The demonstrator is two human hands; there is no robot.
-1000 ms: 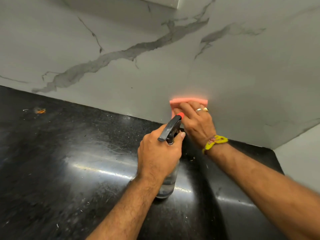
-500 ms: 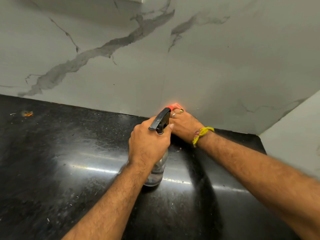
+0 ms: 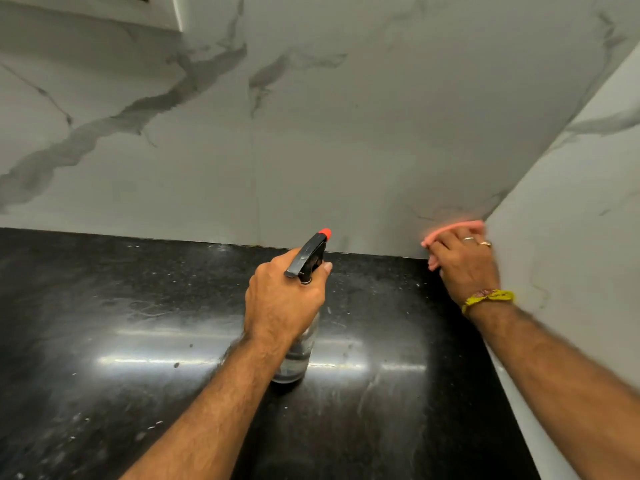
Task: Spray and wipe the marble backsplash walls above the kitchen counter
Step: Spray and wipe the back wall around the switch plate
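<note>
Backsplash [image 3: 346, 150] rises behind worktop [image 3: 121, 341] | right hand [image 3: 465, 268] presses cloth [image 3: 450, 230] low by the corner | left hand [image 3: 282, 303] grips bottle [image 3: 298, 348] | tip: press flat, overlap strokes imo

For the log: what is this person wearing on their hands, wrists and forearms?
Both forearms are bare and hairy, with no sleeves in view. The left hand wears nothing. The right hand has two rings, one silver-coloured and one gold-coloured. On the right wrist sits a knotted yellow thread band with a reddish strand. No gloves or watch.
</note>
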